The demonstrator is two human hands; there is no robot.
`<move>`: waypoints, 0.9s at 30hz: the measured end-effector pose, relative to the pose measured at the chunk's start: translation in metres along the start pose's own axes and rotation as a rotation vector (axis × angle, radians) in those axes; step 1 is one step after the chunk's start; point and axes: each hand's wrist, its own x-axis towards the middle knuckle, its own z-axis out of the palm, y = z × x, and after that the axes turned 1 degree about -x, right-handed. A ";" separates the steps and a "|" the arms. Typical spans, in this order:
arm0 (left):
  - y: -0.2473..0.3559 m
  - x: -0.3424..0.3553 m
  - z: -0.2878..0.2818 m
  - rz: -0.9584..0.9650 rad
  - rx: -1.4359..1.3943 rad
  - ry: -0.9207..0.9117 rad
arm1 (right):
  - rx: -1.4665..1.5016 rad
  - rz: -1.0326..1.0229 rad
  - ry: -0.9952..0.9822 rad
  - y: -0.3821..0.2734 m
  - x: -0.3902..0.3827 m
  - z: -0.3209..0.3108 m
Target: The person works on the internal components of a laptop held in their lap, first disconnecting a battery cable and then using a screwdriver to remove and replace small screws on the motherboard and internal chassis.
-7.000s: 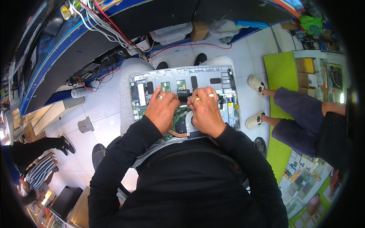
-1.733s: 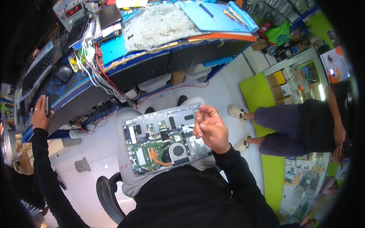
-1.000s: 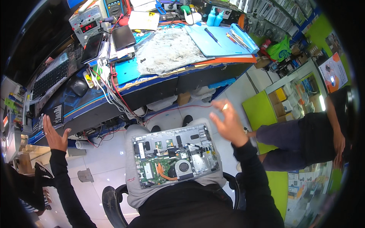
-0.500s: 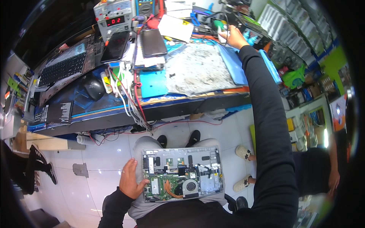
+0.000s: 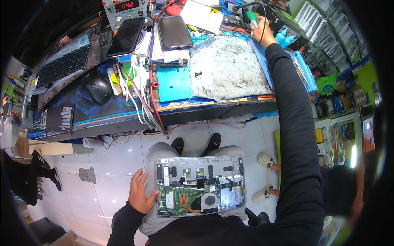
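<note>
- The opened laptop base (image 5: 200,187) lies flat on the person's lap (image 5: 161,150), near and central, with its inner side up.
- Opening it looks done: the green board (image 5: 174,194), the round fan (image 5: 210,199), the copper heat pipe (image 5: 186,206) and a white-labelled strip (image 5: 166,175) at far left all lie bare.
- Those parts sit in the shell, so the work inside seems only partly carried through, as I judge it; nothing is closed up yet.
- At the right of the shell, a silvery metal area (image 5: 227,198) is exposed, with dark cable pieces (image 5: 224,179) along its far side; whether these are plugged in cannot be told.
- A flat black pack (image 5: 60,119) lies loose on the left of the bench (image 5: 213,110), well apart from the laptop; it may be a battery, but whether it belongs here is not shown.
- The left hand (image 5: 140,195) is beside the shell's left edge, fingers loosely spread and thumb out towards the rim; contact is unclear. It grips nothing visible.
- The right hand (image 5: 263,33) reaches to the bench's far right, fingers curled at a white-and-green item (image 5: 251,17); I cannot tell whether they pinch it.
- Pale blue bottles (image 5: 285,39) stand just right of that hand.
</note>
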 end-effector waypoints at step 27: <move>-0.125 0.180 -0.265 -0.883 0.195 1.039 | 1.096 0.459 -0.282 -0.224 -0.303 -0.280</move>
